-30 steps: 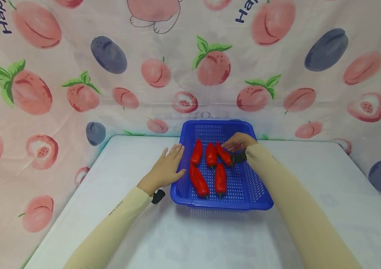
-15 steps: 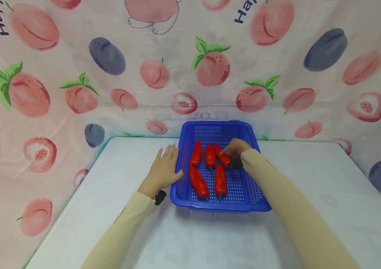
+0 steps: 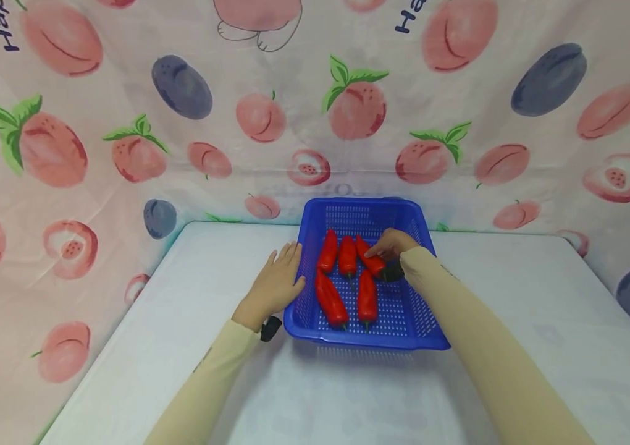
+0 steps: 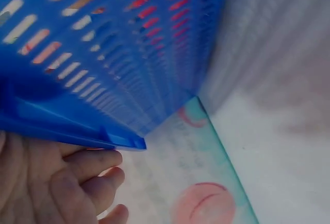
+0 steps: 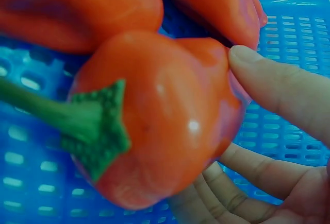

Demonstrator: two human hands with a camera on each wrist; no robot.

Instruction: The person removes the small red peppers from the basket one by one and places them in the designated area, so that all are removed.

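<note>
Several red peppers lie inside a blue plastic basket (image 3: 382, 342) in the head view. My right hand (image 3: 397, 242) reaches over the right side and pinches the back right red pepper (image 3: 373, 262). In the right wrist view the thumb (image 5: 278, 85) is on this pepper's upper side (image 5: 154, 116), the other fingers curve at its lower side, and the green stem (image 5: 56, 116) faces the camera. My left hand (image 3: 272, 285) lies flat along the basket's left rim, fingers extended. The left wrist view shows those fingers (image 4: 95, 165) just under the rim edge (image 4: 103, 141).
Around the held one, other peppers sit at the back left (image 3: 328, 250), back middle (image 3: 347, 256), front left (image 3: 331, 303) and front middle (image 3: 367, 296). The basket stands on a white table (image 3: 226, 395) against a fruit-print curtain (image 3: 304, 117).
My right hand has moved down and slightly left from beside the back right pepper, and its fingers have taken hold of it. The left hand has shifted a little at the basket's rim.
</note>
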